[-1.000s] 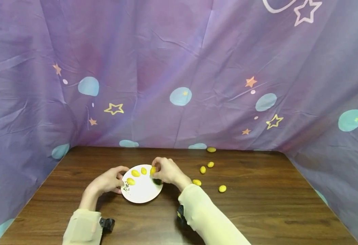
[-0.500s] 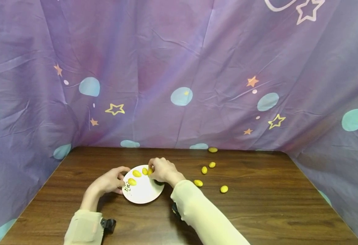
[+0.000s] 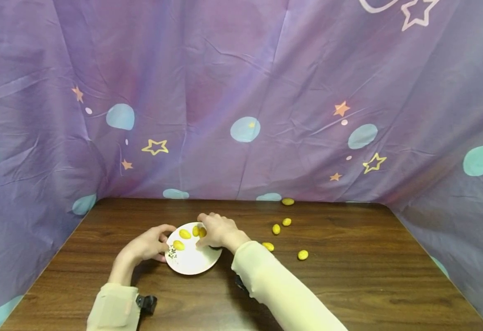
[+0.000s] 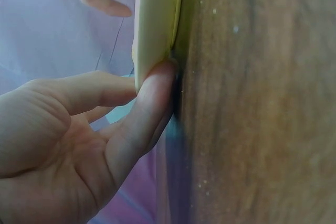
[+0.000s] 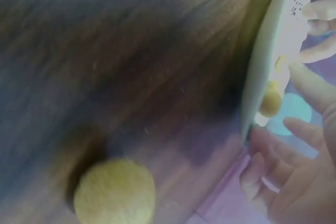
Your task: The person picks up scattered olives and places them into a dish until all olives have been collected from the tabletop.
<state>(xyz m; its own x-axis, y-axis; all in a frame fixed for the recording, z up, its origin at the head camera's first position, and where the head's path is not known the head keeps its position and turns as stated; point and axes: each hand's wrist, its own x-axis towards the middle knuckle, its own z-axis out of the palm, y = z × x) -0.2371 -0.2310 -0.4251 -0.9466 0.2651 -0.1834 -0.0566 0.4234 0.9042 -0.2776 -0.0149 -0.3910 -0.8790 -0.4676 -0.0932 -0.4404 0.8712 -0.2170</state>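
A white plate (image 3: 192, 263) with a leafy print lies left of centre on the table in the head view. Several small yellow lemon-like fruits (image 3: 185, 234) rest in an arc toward its far side. My left hand (image 3: 147, 243) pinches the plate's left rim, some fingers under the edge (image 4: 152, 85). Over the plate's right side, my right hand (image 3: 219, 231) has thumb and fingers spread apart around the rightmost fruit (image 3: 202, 232). Seen from the right wrist, that hand (image 5: 299, 169) holds nothing, and a fruit (image 5: 271, 100) sits on the plate beside it.
Several more yellow fruits (image 3: 303, 254) lie scattered on the brown wooden table (image 3: 349, 276) right of the plate. One fruit (image 3: 288, 201) is at the back edge, against the purple curtain (image 3: 208, 92). Another fruit (image 3: 268, 247) lies near the right forearm.
My right hand has moved a little left with a yellow fruit, set it beside the others on the plate, and spread its fingers off it. The left hand keeps its place on the rim.
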